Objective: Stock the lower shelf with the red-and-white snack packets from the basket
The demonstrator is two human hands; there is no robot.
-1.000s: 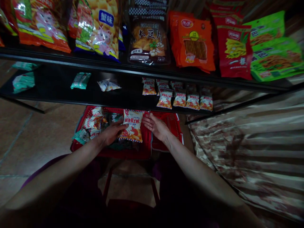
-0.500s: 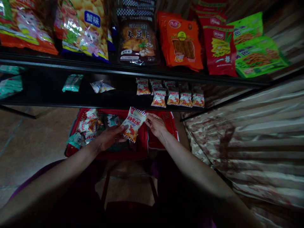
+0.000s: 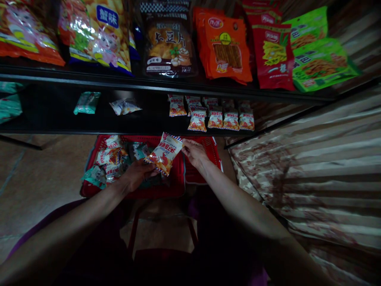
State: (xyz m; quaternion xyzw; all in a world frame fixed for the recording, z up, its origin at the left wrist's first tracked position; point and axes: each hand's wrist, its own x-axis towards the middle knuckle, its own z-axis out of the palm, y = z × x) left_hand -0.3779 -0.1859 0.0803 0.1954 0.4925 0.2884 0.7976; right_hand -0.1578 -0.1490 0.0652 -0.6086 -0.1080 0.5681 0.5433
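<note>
A small white-and-orange snack packet (image 3: 165,153) hangs tilted over a red basket (image 3: 149,192) on the floor. My left hand (image 3: 137,174) pinches its lower corner and my right hand (image 3: 194,153) grips its upper right edge. The basket holds several more small packets (image 3: 111,157) of the same and of green kinds. On the lower black shelf (image 3: 89,128) just beyond, a group of matching packets (image 3: 220,119) stands in rows at the right.
A green packet (image 3: 86,102) and a white packet (image 3: 125,106) lie alone on the lower shelf. The upper shelf (image 3: 166,85) carries large snack bags (image 3: 226,49). A striped curtain (image 3: 312,167) hangs at the right. A second red basket (image 3: 205,159) lies beside the first.
My right hand has taken hold of the packet's top edge. Both hands have lifted it and tilted it up toward the lower shelf.
</note>
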